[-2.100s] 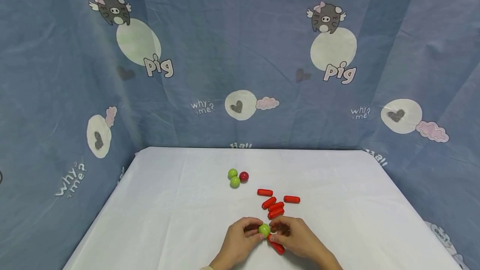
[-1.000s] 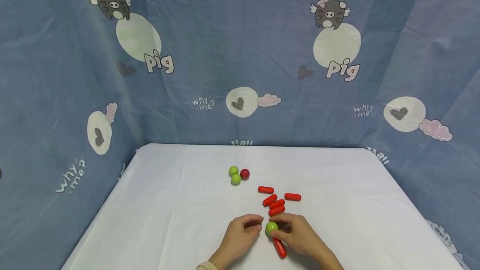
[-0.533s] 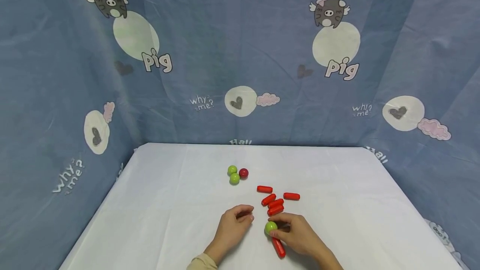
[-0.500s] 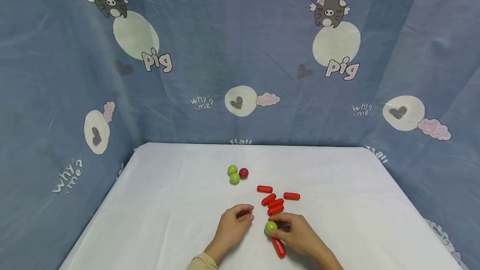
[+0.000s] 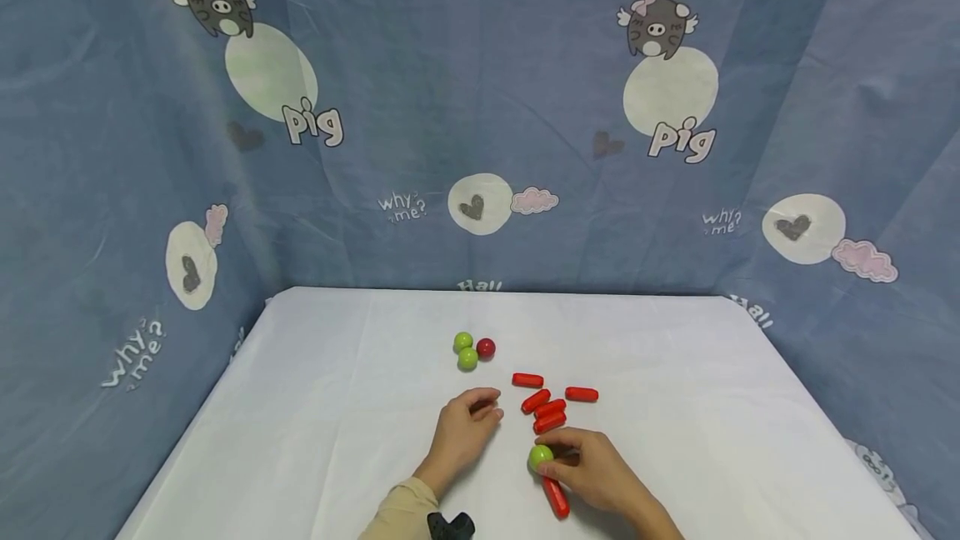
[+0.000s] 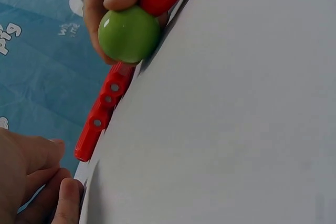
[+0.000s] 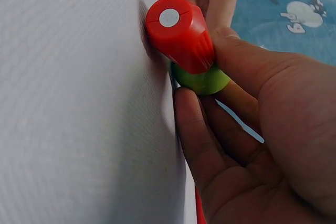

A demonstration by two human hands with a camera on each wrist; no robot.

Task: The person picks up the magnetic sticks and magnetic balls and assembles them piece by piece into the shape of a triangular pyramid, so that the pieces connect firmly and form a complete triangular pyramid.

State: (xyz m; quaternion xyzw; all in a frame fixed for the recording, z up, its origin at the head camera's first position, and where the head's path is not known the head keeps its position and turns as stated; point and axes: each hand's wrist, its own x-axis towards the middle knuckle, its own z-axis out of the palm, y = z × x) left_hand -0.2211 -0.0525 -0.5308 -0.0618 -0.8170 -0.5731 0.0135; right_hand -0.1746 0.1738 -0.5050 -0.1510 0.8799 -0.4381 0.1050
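Observation:
In the head view my right hand [image 5: 592, 467] pinches a glossy green ball [image 5: 540, 457] between thumb and fingers, low over the white table. A red magnetic rod [image 5: 556, 498] meets the ball's near side and points back toward me. Seen from the right wrist, the rod's free end carries a silvery disc [image 7: 169, 18], and the rod partly covers the ball [image 7: 202, 82]. My left hand [image 5: 463, 430] hovers to the left, fingers loosely bent and holding nothing, beside several other red rods [image 5: 550, 422].
Farther back, two green balls [image 5: 467, 358] and one dark red ball [image 5: 486, 348] sit grouped together. The loose rods lie between them and my right hand. A blue printed cloth [image 5: 480, 123] hangs behind the white table [image 5: 360, 407].
My left hand was at the green ball, then came off it and moved left and forward. The right hand keeps the ball, and the rod has swung to point more toward me.

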